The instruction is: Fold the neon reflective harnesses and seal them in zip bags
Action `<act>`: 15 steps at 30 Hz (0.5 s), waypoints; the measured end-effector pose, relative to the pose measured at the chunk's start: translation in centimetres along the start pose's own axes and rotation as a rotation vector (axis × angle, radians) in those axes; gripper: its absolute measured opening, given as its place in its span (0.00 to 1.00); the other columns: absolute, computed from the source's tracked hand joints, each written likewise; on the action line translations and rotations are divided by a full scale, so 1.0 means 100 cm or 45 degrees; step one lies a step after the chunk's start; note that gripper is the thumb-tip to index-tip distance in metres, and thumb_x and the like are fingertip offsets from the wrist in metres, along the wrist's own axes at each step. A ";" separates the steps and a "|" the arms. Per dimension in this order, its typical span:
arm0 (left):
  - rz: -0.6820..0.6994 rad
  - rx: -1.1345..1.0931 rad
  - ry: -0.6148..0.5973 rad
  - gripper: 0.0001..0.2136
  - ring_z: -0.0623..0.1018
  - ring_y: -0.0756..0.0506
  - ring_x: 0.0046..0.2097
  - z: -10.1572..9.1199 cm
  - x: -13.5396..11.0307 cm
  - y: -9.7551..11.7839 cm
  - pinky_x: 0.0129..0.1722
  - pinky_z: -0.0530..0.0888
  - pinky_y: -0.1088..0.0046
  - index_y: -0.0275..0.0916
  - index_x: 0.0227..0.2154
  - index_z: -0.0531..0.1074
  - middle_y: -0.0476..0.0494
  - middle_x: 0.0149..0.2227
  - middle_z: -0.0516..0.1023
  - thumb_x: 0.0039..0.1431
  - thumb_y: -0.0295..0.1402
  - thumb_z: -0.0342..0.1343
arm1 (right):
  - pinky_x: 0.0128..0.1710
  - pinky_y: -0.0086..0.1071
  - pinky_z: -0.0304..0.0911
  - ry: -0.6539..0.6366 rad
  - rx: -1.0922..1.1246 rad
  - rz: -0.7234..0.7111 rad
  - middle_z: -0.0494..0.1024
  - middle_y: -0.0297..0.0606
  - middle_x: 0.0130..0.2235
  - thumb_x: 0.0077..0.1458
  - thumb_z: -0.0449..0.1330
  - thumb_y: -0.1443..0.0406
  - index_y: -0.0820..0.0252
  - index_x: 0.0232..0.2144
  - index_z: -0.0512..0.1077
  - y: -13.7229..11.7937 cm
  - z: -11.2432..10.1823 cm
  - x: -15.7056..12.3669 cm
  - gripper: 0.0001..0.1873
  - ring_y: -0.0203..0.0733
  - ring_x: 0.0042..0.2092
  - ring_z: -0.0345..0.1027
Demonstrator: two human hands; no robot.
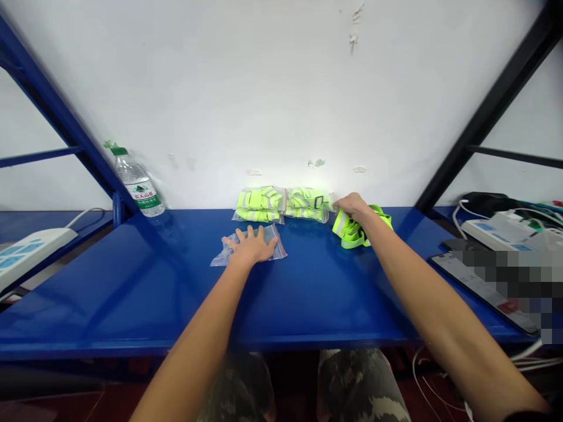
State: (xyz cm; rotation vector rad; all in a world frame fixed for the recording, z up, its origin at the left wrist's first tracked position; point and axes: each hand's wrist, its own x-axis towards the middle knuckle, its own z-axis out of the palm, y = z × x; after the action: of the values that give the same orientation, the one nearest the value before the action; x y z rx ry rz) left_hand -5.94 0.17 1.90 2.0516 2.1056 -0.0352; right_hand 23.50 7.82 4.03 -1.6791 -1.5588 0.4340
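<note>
Frame centre: bagged straps [259, 201], done. Left hand [251, 246] splayed on flat bag [221, 257]. Right of centre: loose strap [349, 235] unbagged, right hand [353, 204] at it; grip I can't tell.

- Tabletop [308, 293]: smooth, glossy blue, with soft reflections
- Flat bag [222, 255]: thin, clear plastic, shiny and creased
- Filled bags [260, 199], far side: clear, glossy plastic over bright cloth
- Loose straps [353, 237], right: fluorescent cloth with smooth pale stripes
- Bottle [141, 186], far left: clear, shiny plastic
- Wall [220, 94], far: matt white, roughly chipped in patches
- Trousers [358, 381], near: matt patterned cloth
</note>
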 end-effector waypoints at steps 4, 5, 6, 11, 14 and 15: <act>-0.040 -0.021 -0.077 0.45 0.40 0.12 0.68 -0.004 0.001 -0.007 0.46 0.46 0.15 0.51 0.69 0.51 0.33 0.72 0.41 0.51 0.68 0.39 | 0.26 0.39 0.64 0.027 0.205 0.321 0.65 0.34 0.16 0.44 0.63 0.74 0.62 0.21 0.65 -0.015 0.003 0.006 0.09 0.43 0.24 0.66; -0.050 -0.016 -0.079 0.47 0.39 0.12 0.68 -0.005 0.001 -0.009 0.46 0.45 0.15 0.51 0.68 0.53 0.32 0.72 0.41 0.48 0.70 0.41 | 0.28 0.40 0.66 0.017 0.264 0.352 0.68 0.37 0.19 0.46 0.62 0.74 0.62 0.22 0.66 -0.022 0.001 0.004 0.08 0.43 0.26 0.68; -0.056 -0.003 -0.074 0.48 0.39 0.12 0.68 -0.007 0.000 -0.011 0.47 0.44 0.15 0.50 0.68 0.54 0.31 0.72 0.42 0.46 0.71 0.43 | 0.31 0.42 0.68 0.003 0.318 0.369 0.71 0.39 0.21 0.48 0.61 0.74 0.63 0.24 0.66 -0.029 -0.004 0.001 0.07 0.44 0.28 0.70; 0.127 -0.063 0.413 0.39 0.46 0.20 0.69 -0.011 -0.006 -0.002 0.59 0.44 0.27 0.37 0.61 0.65 0.24 0.68 0.54 0.54 0.61 0.49 | 0.43 0.49 0.68 -0.254 0.718 0.182 0.78 0.43 0.34 0.53 0.61 0.71 0.64 0.37 0.72 -0.065 -0.043 -0.025 0.07 0.43 0.38 0.74; 0.446 -0.505 0.890 0.22 0.68 0.33 0.60 -0.013 -0.015 0.020 0.59 0.64 0.50 0.35 0.52 0.70 0.29 0.56 0.72 0.64 0.46 0.48 | 0.41 0.42 0.68 -0.305 0.645 0.102 0.79 0.41 0.30 0.44 0.67 0.72 0.65 0.32 0.77 -0.078 -0.057 -0.053 0.09 0.40 0.33 0.72; 0.544 -0.698 0.930 0.18 0.74 0.38 0.53 -0.012 -0.019 0.029 0.54 0.69 0.58 0.36 0.46 0.72 0.33 0.48 0.76 0.65 0.44 0.47 | 0.38 0.40 0.68 -0.330 0.604 0.072 0.79 0.41 0.27 0.39 0.69 0.74 0.65 0.28 0.78 -0.080 -0.057 -0.063 0.09 0.40 0.32 0.71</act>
State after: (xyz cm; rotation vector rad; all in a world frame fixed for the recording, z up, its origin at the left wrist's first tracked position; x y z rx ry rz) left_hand -3.19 -1.43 3.76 2.2643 1.6106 1.3629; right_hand 20.96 -0.49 11.83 -1.3362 -1.4426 0.9992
